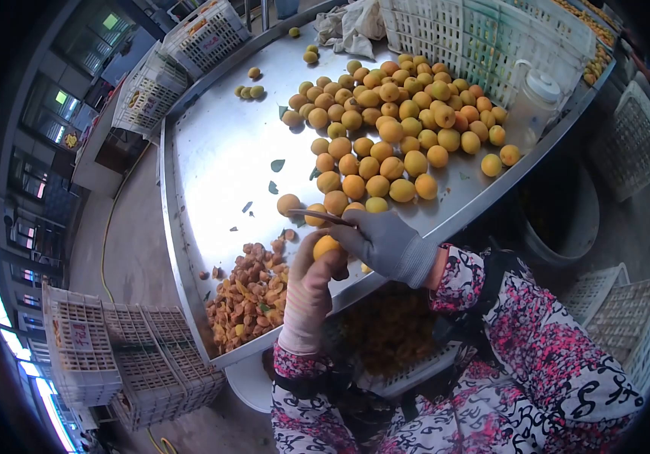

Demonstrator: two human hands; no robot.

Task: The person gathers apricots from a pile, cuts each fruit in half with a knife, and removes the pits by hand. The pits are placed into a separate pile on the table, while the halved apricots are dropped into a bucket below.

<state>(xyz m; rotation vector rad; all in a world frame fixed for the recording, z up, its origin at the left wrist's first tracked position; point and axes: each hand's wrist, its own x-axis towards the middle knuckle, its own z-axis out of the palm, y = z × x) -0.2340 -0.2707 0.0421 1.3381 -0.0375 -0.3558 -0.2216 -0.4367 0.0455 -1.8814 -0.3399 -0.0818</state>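
Note:
My left hand (308,291), in a pale glove, is closed around a yellow-orange apricot (326,247) above the tray's near edge. My right hand (393,246), in a grey glove, grips a slim knife (319,216) whose thin end points left, just over the fruit. The two hands are close together at the apricot. Beyond them, a large pile of whole apricots (390,130) spreads over the metal tray (219,159). To the left of my left hand lies a heap of brownish apricot stones and scraps (245,295).
White plastic crates (454,38) stand at the tray's back right, beside a clear lidded bottle (533,106). More crates (83,340) are stacked on the floor at left. A dark bucket (559,212) sits at right. Below the tray edge is a crate of orange pieces (393,333).

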